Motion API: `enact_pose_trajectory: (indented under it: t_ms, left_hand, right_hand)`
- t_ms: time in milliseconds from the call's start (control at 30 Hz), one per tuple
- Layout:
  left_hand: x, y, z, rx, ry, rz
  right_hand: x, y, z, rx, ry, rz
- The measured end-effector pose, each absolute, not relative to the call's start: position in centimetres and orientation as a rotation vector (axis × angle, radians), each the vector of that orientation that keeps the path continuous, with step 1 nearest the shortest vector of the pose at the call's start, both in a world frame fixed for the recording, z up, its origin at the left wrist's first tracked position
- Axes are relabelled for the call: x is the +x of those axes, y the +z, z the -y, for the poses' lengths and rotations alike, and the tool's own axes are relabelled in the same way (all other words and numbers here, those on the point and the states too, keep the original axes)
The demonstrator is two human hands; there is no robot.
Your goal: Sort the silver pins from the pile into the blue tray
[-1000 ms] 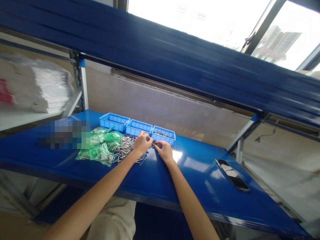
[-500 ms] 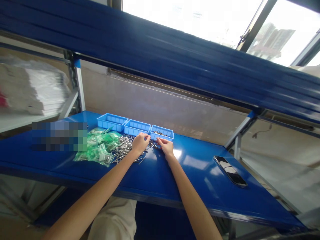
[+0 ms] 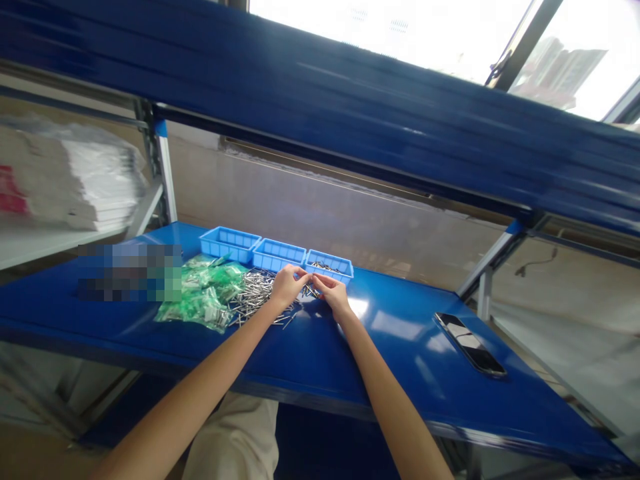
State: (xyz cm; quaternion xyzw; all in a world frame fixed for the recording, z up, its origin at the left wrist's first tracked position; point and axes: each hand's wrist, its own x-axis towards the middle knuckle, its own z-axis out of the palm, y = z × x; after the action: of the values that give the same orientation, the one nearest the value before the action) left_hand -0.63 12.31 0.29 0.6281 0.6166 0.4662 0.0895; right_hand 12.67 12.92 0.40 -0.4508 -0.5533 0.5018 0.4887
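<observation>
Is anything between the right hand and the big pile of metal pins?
Yes: the left hand, at the right edge of the pile. Small metal pieces also show between it and the right hand.

Thin, straight, silver-coloured metal rods [image 3: 254, 293]: loose heap on blue counter [image 3: 400, 373], crossed at many angles. Just right of heap, small cluster of metal pieces [image 3: 311, 291], partly hidden from me.

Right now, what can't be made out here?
Head view: what, if anything, the left hand and right hand hold; too small.
Head view: part of the pile of metal rods, hidden by the left hand.
Head view: what lies under the pixelated patch.
Head view: the wrapped stack's left side, cut off by the picture edge.
</observation>
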Motion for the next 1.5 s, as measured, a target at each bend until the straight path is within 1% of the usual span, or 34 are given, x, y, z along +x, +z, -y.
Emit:
enact_pose_trajectory:
  t_ms: [200,533,667,833,933,1033,1167,1333,1500]
  left_hand:
    - [-0.4,0.7,-12.0,1.776,1.416,-1.936]
    - [-0.8,1.3,-12.2,1.574,1.579,-1.864]
    - [-0.6,1.5,-11.8,1.674,1.541,-1.946]
    - [-0.3,1.2,-11.3,2.035,1.398,-1.946]
    - [-0.3,1.0,-11.3,2.065,1.306,-1.915]
    - [-0.4,1.0,-11.5,1.999,1.362,-1.910]
    - [-0.2,1.2,-11.6,1.948,1.430,-1.847]
    - [0.0,1.1,-11.7,1.984,1.459,-1.795]
    - [-0.1,1.0,-11.9,1.910,1.589,-1.772]
  right_hand:
    - [12.5,0.5,-12.8,-1.110,1.322,1.198]
    - [12.8,0.6,-13.2,-1.181,1.243,1.121]
    - [12.8,0.5,-13.4,-1.177,1.263,1.055]
    - [12.7,0.2,-13.5,-1.160,1.234,1.129]
    - [12.7,0.1,-13.5,-1.192,1.178,1.168]
    - [12.7,0.2,-13.4,-1.214,1.122,1.196]
    - [12.5,0.3,-12.9,-1.140,1.074,1.317]
    - [12.1,0.2,-12.7,-1.029,1.099,1.425]
    - [12.2,0.1,-12.9,-1.067,1.044,1.440]
